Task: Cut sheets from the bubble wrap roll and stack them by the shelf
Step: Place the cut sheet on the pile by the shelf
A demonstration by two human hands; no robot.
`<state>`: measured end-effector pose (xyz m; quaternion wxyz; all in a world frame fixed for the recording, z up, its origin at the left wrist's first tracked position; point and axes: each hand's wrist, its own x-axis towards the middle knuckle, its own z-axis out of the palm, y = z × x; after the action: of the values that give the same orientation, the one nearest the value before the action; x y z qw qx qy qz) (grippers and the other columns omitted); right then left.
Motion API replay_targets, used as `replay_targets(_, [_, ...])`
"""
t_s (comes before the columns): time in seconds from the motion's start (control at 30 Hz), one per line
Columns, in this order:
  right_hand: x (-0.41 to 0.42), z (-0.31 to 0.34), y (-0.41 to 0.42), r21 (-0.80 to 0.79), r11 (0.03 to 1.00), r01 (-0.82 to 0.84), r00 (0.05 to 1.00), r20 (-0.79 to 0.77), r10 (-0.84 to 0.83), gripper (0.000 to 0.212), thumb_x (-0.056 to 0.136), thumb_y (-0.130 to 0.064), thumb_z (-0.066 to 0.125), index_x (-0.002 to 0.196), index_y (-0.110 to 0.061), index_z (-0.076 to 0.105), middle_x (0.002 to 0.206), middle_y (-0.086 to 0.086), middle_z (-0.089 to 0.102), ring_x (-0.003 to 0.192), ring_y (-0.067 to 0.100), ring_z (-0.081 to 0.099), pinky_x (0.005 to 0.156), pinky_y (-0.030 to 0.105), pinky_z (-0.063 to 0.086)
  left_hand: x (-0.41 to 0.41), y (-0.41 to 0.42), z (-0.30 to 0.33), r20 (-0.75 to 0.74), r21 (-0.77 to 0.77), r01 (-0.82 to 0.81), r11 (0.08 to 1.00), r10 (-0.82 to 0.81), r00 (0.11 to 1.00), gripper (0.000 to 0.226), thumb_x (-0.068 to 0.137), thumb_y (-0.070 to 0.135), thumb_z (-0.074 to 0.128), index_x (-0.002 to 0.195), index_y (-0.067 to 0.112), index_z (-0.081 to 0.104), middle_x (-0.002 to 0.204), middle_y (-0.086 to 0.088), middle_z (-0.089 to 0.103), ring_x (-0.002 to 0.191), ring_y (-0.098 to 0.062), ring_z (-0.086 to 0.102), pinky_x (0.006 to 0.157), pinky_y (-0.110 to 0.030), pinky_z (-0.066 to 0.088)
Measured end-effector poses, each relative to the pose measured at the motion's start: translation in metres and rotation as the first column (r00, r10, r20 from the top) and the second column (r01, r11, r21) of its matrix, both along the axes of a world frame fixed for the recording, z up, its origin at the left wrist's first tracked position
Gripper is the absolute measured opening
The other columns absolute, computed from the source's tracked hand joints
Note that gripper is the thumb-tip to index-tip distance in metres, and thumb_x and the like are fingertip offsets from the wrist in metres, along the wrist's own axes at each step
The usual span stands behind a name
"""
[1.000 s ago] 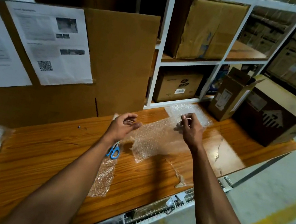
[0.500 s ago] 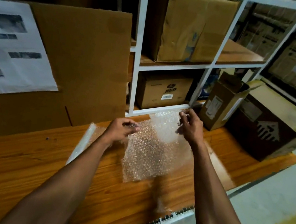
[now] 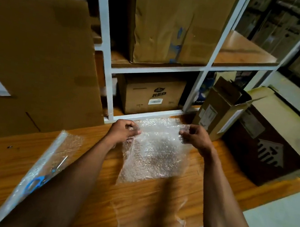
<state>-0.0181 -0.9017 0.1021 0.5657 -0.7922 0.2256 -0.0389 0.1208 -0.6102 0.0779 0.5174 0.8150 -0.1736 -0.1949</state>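
A cut bubble wrap sheet [image 3: 155, 153] hangs between my hands above the wooden table [image 3: 1, 161]. My left hand [image 3: 123, 130] pinches its upper left corner and my right hand [image 3: 196, 135] pinches its upper right corner. Its top edge is near the foot of the white shelf [image 3: 145, 113], where more bubble wrap [image 3: 155, 121] lies. A long strip of bubble wrap [image 3: 46, 162] stretches across the table at the left, with blue-handled scissors [image 3: 41, 180] lying on it.
A large cardboard panel [image 3: 36, 61] leans at the back left. Cardboard boxes [image 3: 178, 24] fill the shelf compartments. An open carton [image 3: 222, 106] and a dark box [image 3: 268, 146] stand on the table's right end. A thin plastic film [image 3: 149, 214] lies near the table's front edge.
Both hands have carried the sheet farther toward the shelf and spread wider apart. The view has shifted right, so the printed papers have mostly left the frame.
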Motion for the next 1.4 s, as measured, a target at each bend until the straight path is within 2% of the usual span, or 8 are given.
replay_targets(0.27, [0.039, -0.018, -0.043, -0.307, 0.944, 0.125, 0.991, 0.000, -0.131, 0.020, 0.102, -0.002, 0.057, 0.109, -0.021, 0.058, 0.100, 0.005, 0.067, 0.085, 0.015, 0.069, 0.074, 0.032, 0.058, 0.034, -0.051, -0.028, -0.084, 0.084, -0.032, 0.996, 0.039, 0.996, 0.021, 0.082, 0.020, 0.087, 0.099, 0.027, 0.077, 0.113, 0.006, 0.075, 0.104, -0.013, 0.068, 0.095, -0.035, 0.057])
replay_targets(0.47, [0.085, -0.028, -0.058, -0.401, 0.909, 0.116, 0.993, 0.058, -0.101, 0.016, 0.108, -0.010, 0.049, 0.113, -0.024, 0.044, 0.098, -0.001, 0.060, 0.084, 0.013, 0.060, 0.070, 0.022, 0.044, 0.065, -0.081, -0.047, -0.038, 0.166, -0.137, 0.977, 0.145, 0.989, 0.019, 0.083, 0.021, 0.086, 0.099, 0.024, 0.076, 0.110, 0.004, 0.074, 0.103, -0.014, 0.066, 0.089, -0.028, 0.053])
replay_targets(0.57, [0.106, -0.043, -0.067, -0.407, 0.909, 0.095, 0.995, 0.043, -0.084, 0.020, 0.107, -0.012, 0.049, 0.118, -0.025, 0.038, 0.105, 0.003, 0.062, 0.091, 0.023, 0.065, 0.077, 0.035, 0.051, 0.077, -0.092, -0.056, -0.006, 0.223, -0.175, 0.959, 0.181, 0.983, 0.018, 0.084, 0.024, 0.085, 0.100, 0.025, 0.077, 0.107, 0.006, 0.074, 0.100, -0.013, 0.065, 0.085, -0.025, 0.048])
replay_targets(0.77, [0.131, -0.073, -0.079, -0.406, 0.907, 0.107, 0.994, 0.066, -0.087, 0.024, 0.111, -0.011, 0.044, 0.133, -0.009, 0.035, 0.098, 0.004, 0.060, 0.077, 0.015, 0.059, 0.065, 0.018, 0.044, 0.101, -0.108, -0.084, 0.016, 0.273, -0.285, 0.919, 0.291, 0.956, 0.015, 0.089, 0.031, 0.080, 0.102, 0.032, 0.072, 0.112, 0.007, 0.073, 0.097, -0.013, 0.065, 0.083, -0.026, 0.050])
replay_targets(0.97, [0.145, -0.101, -0.083, -0.233, 0.965, 0.122, 0.990, -0.041, -0.135, 0.022, 0.112, -0.026, 0.038, 0.133, -0.021, 0.041, 0.105, 0.012, 0.068, 0.099, 0.032, 0.070, 0.090, 0.047, 0.059, 0.109, -0.113, -0.111, 0.177, 0.371, -0.332, 0.867, 0.285, 0.942, 0.014, 0.090, 0.037, 0.076, 0.100, 0.032, 0.068, 0.107, 0.007, 0.075, 0.094, -0.017, 0.069, 0.085, -0.035, 0.058])
replay_targets(1.1, [0.149, -0.102, -0.078, -0.085, 0.965, 0.248, 0.966, -0.054, -0.253, 0.046, 0.109, -0.059, 0.028, 0.137, -0.034, 0.054, 0.123, 0.006, 0.067, 0.114, 0.021, 0.063, 0.112, 0.054, 0.047, 0.104, -0.115, -0.120, 0.301, 0.354, -0.388, 0.851, 0.290, 0.909, 0.023, 0.094, 0.033, 0.072, 0.117, 0.032, 0.067, 0.121, 0.003, 0.070, 0.105, -0.020, 0.067, 0.087, -0.038, 0.059])
replay_targets(1.3, [0.129, -0.120, -0.042, -0.685, 0.722, 0.090, 0.993, 0.115, -0.014, 0.053, 0.102, -0.018, 0.034, 0.152, -0.008, 0.046, 0.154, 0.018, 0.047, 0.142, 0.032, 0.043, 0.119, 0.051, 0.037, 0.057, -0.139, -0.107, 0.551, 0.462, -0.440, 0.770, 0.139, 0.823, 0.037, 0.097, 0.045, 0.057, 0.132, 0.034, 0.052, 0.138, 0.000, 0.047, 0.125, -0.025, 0.045, 0.101, -0.047, 0.042])
replay_targets(1.4, [0.124, -0.147, -0.028, -0.721, 0.682, -0.123, 0.987, -0.014, 0.163, 0.054, 0.103, -0.025, 0.039, 0.154, -0.011, 0.045, 0.160, 0.014, 0.043, 0.149, 0.032, 0.037, 0.120, 0.056, 0.033, 0.028, -0.152, -0.111, 0.539, 0.568, -0.226, 0.791, -0.150, 0.829, 0.042, 0.101, 0.050, 0.046, 0.140, 0.035, 0.046, 0.148, 0.003, 0.040, 0.135, -0.022, 0.039, 0.109, -0.048, 0.035])
